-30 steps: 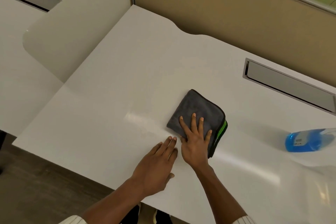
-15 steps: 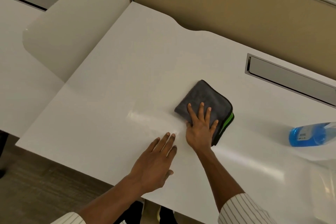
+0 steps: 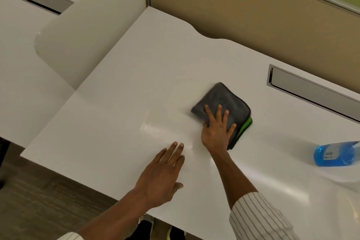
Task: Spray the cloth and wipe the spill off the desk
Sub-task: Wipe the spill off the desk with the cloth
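A person's left hand [image 3: 161,177] rests flat, fingers spread, on the white desk [image 3: 116,103] near its front edge. Just beyond, the right hand [image 3: 217,130] presses open-palmed on the folded grey microfibre cloth [image 3: 228,101], which extends away from it toward the partition.

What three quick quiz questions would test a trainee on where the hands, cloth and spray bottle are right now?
1. True or false: the right hand presses flat on the grey cloth.
2. The spray bottle is: A) in the left hand, B) lying on the desk to the right of the cloth, C) on the cloth.
3. What is the left hand touching?

Key: 1 true; 2 B; 3 the bare desk, near its front edge.
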